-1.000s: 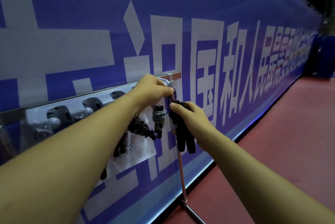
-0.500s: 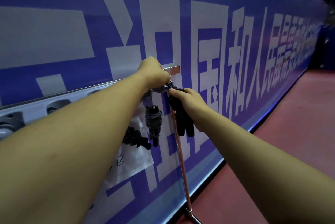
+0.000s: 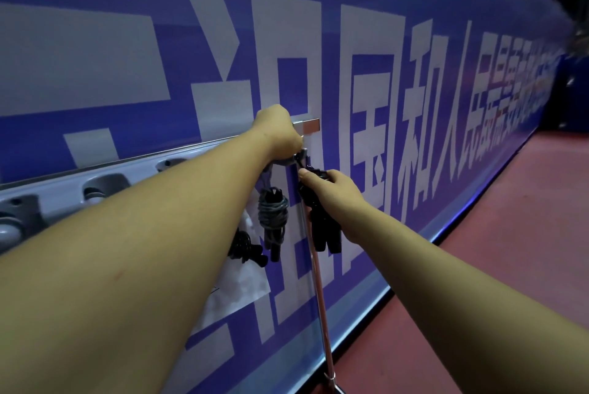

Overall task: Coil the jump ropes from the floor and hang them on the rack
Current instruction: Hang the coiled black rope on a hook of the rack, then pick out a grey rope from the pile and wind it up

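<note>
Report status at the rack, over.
Left hand grips end of long grey plastic rack. Right hand holds coiled black jump rope at rack's end, not yet released. Grey coiled rope hangs alongside, apart.

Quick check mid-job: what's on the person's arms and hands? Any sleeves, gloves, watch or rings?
Both arms are bare: the left forearm and right forearm show no sleeve up to the frame's edge. The left hand and right hand wear no gloves. No watch or band at either wrist. No ring shows, though most fingers are hidden.
</note>
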